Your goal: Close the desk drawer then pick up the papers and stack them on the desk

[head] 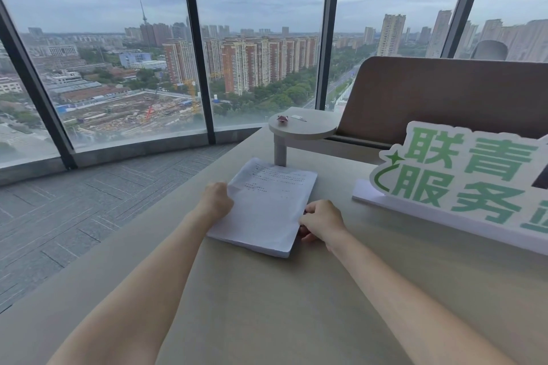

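Note:
A thick stack of white printed papers [267, 204] lies flat on the pale desk [267, 305], a little beyond the middle. My left hand [216, 201] grips the stack's left edge, fingers curled around it. My right hand [320, 221] holds the right edge near the front corner, thumb on top and fingers underneath. The top sheet's far left corner lifts slightly. No drawer is in view.
A white sign with large green characters [462, 184] stands on the desk to the right of the papers. A small round raised shelf on a post [302, 127] sits just behind them, carrying small items. A brown padded divider [444, 98] rises behind. The desk's left edge drops to grey carpet [74, 201].

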Available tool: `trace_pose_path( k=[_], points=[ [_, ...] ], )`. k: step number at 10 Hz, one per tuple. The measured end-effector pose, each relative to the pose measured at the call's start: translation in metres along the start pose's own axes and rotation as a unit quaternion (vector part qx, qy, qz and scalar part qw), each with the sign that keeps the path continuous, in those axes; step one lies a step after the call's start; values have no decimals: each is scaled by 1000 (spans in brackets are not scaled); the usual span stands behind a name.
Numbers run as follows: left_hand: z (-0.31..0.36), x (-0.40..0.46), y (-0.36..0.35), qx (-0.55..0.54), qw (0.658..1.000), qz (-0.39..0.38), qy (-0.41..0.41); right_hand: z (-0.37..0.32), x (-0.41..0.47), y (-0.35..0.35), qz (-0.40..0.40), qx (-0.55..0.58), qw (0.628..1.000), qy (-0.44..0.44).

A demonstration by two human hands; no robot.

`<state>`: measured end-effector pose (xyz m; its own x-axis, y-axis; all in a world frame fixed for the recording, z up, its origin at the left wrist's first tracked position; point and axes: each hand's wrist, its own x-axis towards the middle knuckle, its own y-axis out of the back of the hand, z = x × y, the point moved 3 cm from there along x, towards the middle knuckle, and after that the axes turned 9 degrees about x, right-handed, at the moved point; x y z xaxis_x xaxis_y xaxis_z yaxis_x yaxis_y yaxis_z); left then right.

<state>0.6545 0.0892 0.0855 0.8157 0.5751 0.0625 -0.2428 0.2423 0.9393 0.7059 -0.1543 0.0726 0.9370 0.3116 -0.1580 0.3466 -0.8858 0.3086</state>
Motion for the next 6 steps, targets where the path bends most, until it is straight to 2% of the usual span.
trace_pose_path(
  k=[2, 3, 4, 6],
  points=[
    [3, -3, -1, 106, 994, 12, -21, -7, -3, 0, 5, -45, 999, 8],
    [5, -7, 1, 189, 981, 47, -28, -12, -7, 2, 5, -113, 993, 22],
    [10, -13, 4, 197, 977, 78, -34, -17, -10, 6, 15, -190, 981, 40],
    [25, -22, 14, 139, 983, 97, -74, -20, -8, 15, 50, -220, 972, 65]
  ],
)
